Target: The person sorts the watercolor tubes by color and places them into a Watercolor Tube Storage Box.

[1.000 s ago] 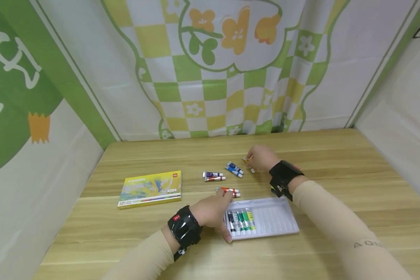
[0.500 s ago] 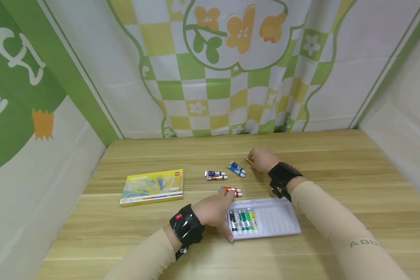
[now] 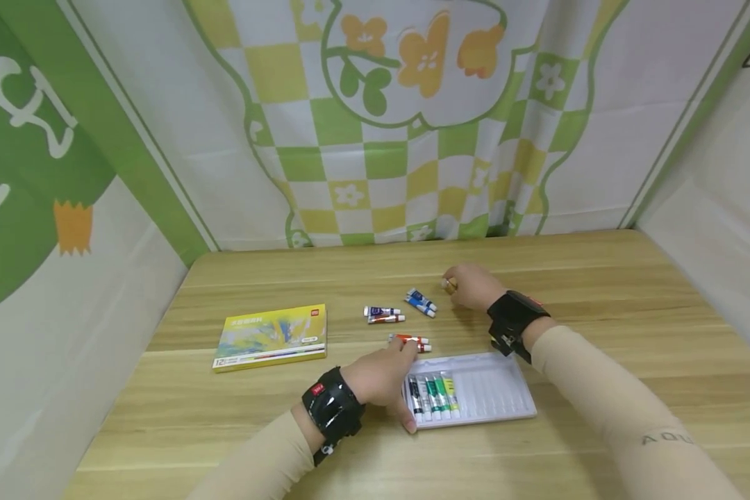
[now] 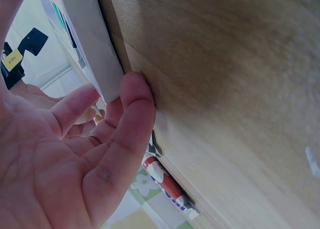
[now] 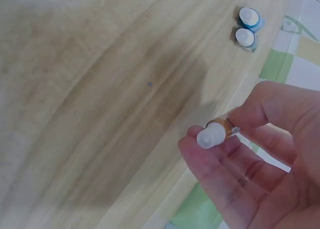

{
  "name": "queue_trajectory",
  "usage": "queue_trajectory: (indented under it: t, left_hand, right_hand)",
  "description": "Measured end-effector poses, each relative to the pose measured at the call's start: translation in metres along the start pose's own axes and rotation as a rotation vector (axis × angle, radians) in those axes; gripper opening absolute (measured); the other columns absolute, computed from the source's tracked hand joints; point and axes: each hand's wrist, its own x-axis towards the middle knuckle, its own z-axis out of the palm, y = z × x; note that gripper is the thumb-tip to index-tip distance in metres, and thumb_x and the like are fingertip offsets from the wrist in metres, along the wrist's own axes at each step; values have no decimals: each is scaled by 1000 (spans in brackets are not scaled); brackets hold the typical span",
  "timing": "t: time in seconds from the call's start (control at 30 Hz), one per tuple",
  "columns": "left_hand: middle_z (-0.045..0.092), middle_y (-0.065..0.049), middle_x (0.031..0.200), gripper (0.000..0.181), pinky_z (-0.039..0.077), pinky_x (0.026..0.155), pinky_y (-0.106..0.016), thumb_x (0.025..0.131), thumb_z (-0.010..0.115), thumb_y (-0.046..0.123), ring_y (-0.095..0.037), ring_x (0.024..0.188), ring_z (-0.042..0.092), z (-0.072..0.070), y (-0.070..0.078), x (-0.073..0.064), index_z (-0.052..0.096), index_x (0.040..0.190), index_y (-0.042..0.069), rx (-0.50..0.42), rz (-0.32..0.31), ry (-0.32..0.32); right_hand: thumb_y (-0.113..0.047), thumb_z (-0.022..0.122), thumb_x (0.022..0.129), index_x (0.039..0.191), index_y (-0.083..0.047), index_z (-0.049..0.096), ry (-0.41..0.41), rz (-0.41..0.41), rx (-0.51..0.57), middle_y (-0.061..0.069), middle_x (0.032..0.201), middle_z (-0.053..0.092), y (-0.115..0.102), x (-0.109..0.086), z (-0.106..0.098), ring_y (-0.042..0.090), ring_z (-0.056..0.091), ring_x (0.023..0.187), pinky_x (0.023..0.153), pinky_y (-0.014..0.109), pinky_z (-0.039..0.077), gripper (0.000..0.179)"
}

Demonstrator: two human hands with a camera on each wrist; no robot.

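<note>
Right of the frame's centre I see the right hand [image 3: 473, 286] pinching an ochre tube [image 5: 215, 134]; at lower middle, the left hand [image 3: 379, 376] grips the tray [image 3: 495, 390].

Fingers [image 4: 136, 114] — against the white tray [image 4: 92, 31]

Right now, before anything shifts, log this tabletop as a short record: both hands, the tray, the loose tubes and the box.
Left hand: grips the left end of the white tray
Right hand: pinches an ochre tube with a white cap
In tray: five tubes side by side toward its left end, including black, green and yellow
Loose, beyond tray: two blue tubes; purple tube beside brown tube
Loose, by left fingers: orange tube and red tube, partly hidden
Box: yellow box, lying flat left of the tray
</note>
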Motion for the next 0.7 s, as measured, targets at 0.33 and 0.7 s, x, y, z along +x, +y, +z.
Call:
queue_trajectory:
  t: [0.33,0.7]
  left_hand:
    - [51,-22,136,110,55,92,-42,49,103,40,-30,107,63,0,0,-1,47,137,5,-6,0,1]
    - [52,-22,134,106,55,89,-42,49,103,39,-29,102,63,2,-2,-2,47,132,6,-12,28,15]
  right_hand:
    - [2,68,88,128,9,63,-13,13,191,23,107,69,12,-16,-7,25,67,80,68,34,54,41]
    - [-4,70,93,125,7,66,-60,16,333,14,92,68,17,-29,-7,21,62,68,57,27,48,33]
